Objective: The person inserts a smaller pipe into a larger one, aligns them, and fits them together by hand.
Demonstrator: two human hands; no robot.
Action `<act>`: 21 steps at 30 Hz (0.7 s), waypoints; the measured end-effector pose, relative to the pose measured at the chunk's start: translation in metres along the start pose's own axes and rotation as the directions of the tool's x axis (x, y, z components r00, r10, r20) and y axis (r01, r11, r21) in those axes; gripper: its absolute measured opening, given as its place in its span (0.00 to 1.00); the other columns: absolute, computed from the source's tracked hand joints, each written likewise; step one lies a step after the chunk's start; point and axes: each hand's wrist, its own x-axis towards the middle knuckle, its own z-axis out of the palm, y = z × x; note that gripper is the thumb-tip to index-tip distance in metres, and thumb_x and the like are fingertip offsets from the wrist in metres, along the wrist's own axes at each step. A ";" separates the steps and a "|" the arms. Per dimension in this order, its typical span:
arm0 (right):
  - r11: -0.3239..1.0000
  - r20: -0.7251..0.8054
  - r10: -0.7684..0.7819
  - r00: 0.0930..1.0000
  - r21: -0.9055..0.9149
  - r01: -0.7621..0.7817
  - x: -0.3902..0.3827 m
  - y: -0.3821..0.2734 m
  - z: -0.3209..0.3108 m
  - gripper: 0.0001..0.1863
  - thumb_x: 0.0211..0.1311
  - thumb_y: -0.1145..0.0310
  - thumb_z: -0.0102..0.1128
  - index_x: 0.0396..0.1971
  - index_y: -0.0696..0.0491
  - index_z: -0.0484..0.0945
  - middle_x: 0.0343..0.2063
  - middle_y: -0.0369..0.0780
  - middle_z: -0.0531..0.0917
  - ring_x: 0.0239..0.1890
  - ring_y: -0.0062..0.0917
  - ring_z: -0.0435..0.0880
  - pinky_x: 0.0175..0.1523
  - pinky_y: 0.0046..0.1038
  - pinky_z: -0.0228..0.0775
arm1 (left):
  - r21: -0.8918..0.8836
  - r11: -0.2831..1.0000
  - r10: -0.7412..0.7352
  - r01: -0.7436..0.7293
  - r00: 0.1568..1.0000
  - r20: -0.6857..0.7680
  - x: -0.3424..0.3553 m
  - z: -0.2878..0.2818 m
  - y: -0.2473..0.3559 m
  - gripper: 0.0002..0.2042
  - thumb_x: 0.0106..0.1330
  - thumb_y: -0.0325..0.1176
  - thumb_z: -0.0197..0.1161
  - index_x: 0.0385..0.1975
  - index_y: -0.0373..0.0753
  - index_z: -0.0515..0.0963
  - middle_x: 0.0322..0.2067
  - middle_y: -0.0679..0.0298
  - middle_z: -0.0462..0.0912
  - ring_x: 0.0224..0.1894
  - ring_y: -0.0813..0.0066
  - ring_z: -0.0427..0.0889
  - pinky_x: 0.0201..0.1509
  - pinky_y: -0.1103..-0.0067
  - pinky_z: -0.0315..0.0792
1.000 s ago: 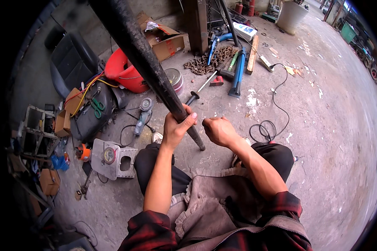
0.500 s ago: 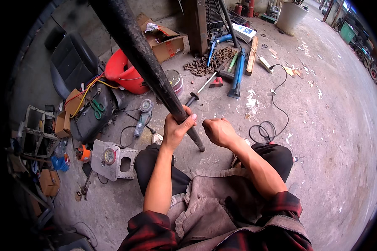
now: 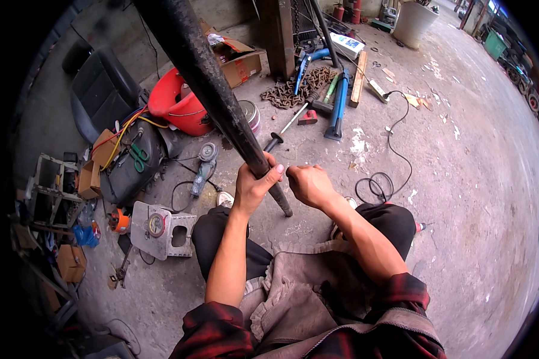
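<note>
A long dark metal pipe (image 3: 224, 105) slants across the view from the upper left, its narrow lower end above the concrete between my feet. My left hand (image 3: 256, 186) is closed around it near that end, thumb on the right side. Just right of the pipe, my right hand (image 3: 310, 184) is curled into a fist with its back up. Whatever those fingers hold, if anything, is hidden. Beyond my hands, a long thin rod with a flanged black grip (image 3: 274, 141) points away and to the right; its near end passes behind the pipe.
An angle grinder (image 3: 203, 167) and a grey step stool (image 3: 153, 230) stand left. Farther back are a car seat (image 3: 108, 87), a red bucket (image 3: 167, 102), a rusty chain (image 3: 293, 93) and a blue tool (image 3: 339, 107). A black cable (image 3: 404, 170) loops across the floor at right.
My right hand has shifted slightly left and up, closer to the pipe. My left hand keeps its hold on the pipe, which stays almost in place.
</note>
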 end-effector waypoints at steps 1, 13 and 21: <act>1.000 0.002 0.003 1.000 -0.002 -0.002 0.000 0.000 0.001 0.04 0.58 0.72 0.52 0.29 0.56 0.76 0.29 0.47 0.84 0.36 0.47 0.83 0.46 0.49 0.70 | -0.001 1.000 -0.003 0.003 1.000 0.001 0.000 0.001 0.000 0.11 0.65 0.35 0.68 0.35 0.35 0.75 0.24 0.66 0.80 0.30 0.80 0.80 0.38 0.82 0.72; 0.999 0.042 0.037 0.998 -0.017 -0.037 0.000 0.001 0.002 0.05 0.58 0.72 0.52 0.29 0.56 0.77 0.28 0.48 0.84 0.36 0.48 0.84 0.49 0.52 0.70 | 0.039 0.999 -0.018 0.017 0.999 0.029 -0.002 0.002 0.007 0.11 0.66 0.36 0.65 0.34 0.34 0.74 0.26 0.64 0.80 0.32 0.78 0.80 0.39 0.80 0.72; 1.000 0.037 0.028 0.999 -0.016 -0.027 0.000 0.003 0.005 0.05 0.58 0.72 0.51 0.29 0.55 0.77 0.28 0.48 0.84 0.34 0.47 0.84 0.48 0.51 0.71 | 0.025 1.000 -0.018 0.018 0.999 0.032 -0.002 0.002 0.008 0.11 0.67 0.35 0.65 0.35 0.34 0.74 0.26 0.64 0.80 0.32 0.77 0.80 0.40 0.80 0.73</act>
